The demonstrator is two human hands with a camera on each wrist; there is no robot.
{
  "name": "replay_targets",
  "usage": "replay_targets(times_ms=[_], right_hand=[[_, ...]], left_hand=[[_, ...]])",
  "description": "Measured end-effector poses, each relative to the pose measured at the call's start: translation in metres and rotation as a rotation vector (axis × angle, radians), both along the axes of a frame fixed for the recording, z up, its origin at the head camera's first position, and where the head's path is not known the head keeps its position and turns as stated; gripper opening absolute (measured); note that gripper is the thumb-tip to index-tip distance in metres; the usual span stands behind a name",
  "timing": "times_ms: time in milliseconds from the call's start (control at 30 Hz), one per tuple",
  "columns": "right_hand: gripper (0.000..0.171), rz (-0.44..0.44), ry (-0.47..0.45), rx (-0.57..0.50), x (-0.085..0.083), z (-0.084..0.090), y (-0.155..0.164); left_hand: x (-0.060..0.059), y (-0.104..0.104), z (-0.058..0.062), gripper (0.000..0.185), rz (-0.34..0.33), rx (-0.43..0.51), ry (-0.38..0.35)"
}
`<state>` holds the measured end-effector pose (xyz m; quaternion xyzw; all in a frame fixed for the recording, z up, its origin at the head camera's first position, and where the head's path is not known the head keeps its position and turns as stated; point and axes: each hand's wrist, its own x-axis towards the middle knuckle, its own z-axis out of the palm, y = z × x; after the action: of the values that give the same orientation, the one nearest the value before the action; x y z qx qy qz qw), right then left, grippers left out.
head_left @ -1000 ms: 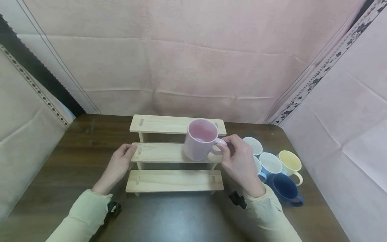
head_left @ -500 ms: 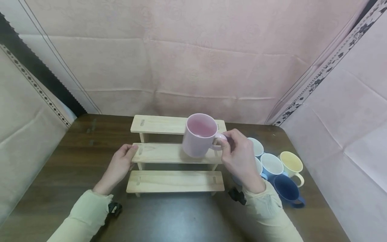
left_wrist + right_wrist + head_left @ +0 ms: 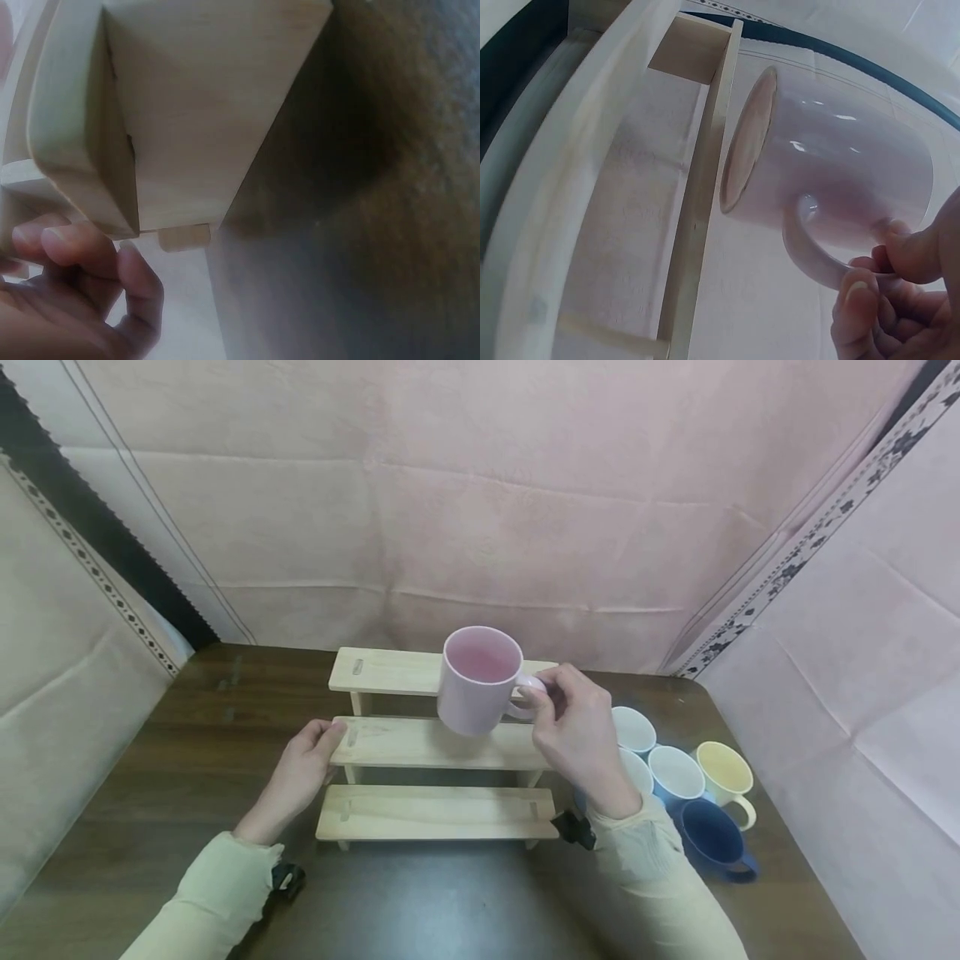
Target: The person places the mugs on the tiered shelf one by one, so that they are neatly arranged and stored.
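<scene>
Pink mug point(image 3: 480, 681), pinched by handle in right hand point(image 3: 577, 735), has risen from mid shelf toward top step of wooden rack point(image 3: 438, 743); left hand point(image 3: 300, 772) fingers steady rack's left end.

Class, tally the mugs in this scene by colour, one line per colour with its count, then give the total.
Pink mug, held by its handle in the right hand: 1
White mug: 1
Light blue mugs with white insides, one partly hidden behind the hand: 2
Yellow mug: 1
Dark blue mug: 1
Total: 6 mugs
</scene>
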<state>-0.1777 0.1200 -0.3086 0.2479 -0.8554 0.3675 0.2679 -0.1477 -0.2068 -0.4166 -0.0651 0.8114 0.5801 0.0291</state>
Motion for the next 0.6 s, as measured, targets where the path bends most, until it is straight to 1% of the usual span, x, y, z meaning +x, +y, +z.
replay_targets(times_ms=[267, 433, 600], right_hand=[[0.007, 0.019, 0.004, -0.060, -0.016, -0.003, -0.017], [0.008, 0.027, -0.015, -0.084, -0.026, -0.007, -0.028], [0.009, 0.024, -0.023, -0.096, -0.034, -0.005, -0.037]], left_hand=[[-0.002, 0.003, -0.003, 0.050, 0.000, -0.003, 0.034], [-0.002, 0.004, -0.002, 0.049, 0.003, 0.008, 0.030], [0.000, 0.003, 0.000, 0.050, 0.010, 0.005, 0.026]])
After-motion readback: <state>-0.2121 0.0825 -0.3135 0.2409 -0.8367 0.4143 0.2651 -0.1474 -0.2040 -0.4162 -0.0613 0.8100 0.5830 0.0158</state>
